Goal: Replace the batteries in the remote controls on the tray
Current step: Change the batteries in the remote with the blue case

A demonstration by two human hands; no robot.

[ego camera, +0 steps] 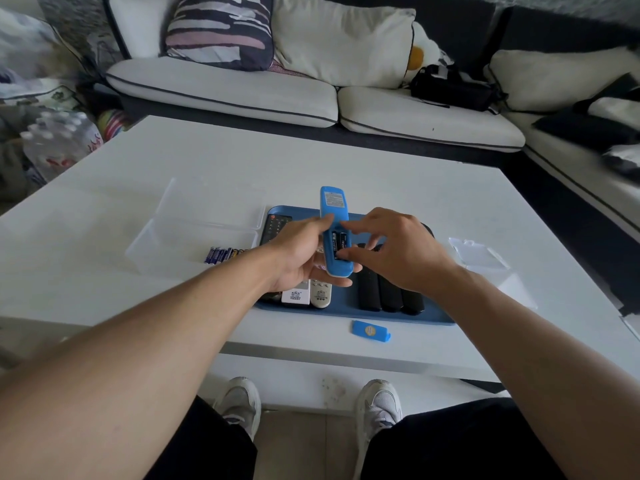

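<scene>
My left hand (300, 258) grips a blue remote (333, 209) from below, back side up, above the blue tray (346, 315). Its battery bay is uncovered and two black batteries (338, 241) lie in it. My right hand (398, 247) hovers over the bay, thumb and fingertips touching the batteries. The blue battery cover (371, 330) lies on the table in front of the tray. On the tray lie two white remotes (306, 294), black remotes (389, 294) and another black remote (275, 226) at the left.
A clear plastic box (166, 244) left of the tray holds several loose batteries (223, 254). A clear lid (479, 254) lies to the right. The white table (138, 168) faces a sofa (311, 95) with cushions. My shoes (311, 403) show below the table edge.
</scene>
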